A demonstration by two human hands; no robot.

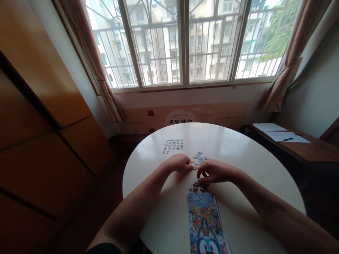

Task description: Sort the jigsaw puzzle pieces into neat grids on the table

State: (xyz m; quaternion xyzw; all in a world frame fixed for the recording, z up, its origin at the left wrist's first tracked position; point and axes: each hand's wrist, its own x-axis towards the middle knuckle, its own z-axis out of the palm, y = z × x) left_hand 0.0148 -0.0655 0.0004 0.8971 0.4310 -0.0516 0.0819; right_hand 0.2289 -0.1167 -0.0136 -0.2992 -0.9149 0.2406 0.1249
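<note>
The loose puzzle pieces (200,155) are lying near the middle of the white tabletop (259,158), with the two hands partly blocking them. The left hand (180,162) is resting at their left side, its fingers curling inward; whether they are pinching a piece, I cannot tell. The right hand (215,171) is arching between these pieces and a darker pile (198,187) nearer the near edge, its fingers bending down with a gap showing behind the fingertips; a piece between the tips cannot be made out. It is covering part of both groups. Toward the far left edge, more pieces are lying spaced in rows (173,145). A printed Bluey sheet (205,218) is taking up the space between the darker pile and the near edge, running out of view. Beyond the far edge, a printed panel (132,118) is standing below a barred window (161,53). Past the right edge, a brown side table (325,148) is carrying papers (278,135) and a dark, slim object (288,139).
</note>
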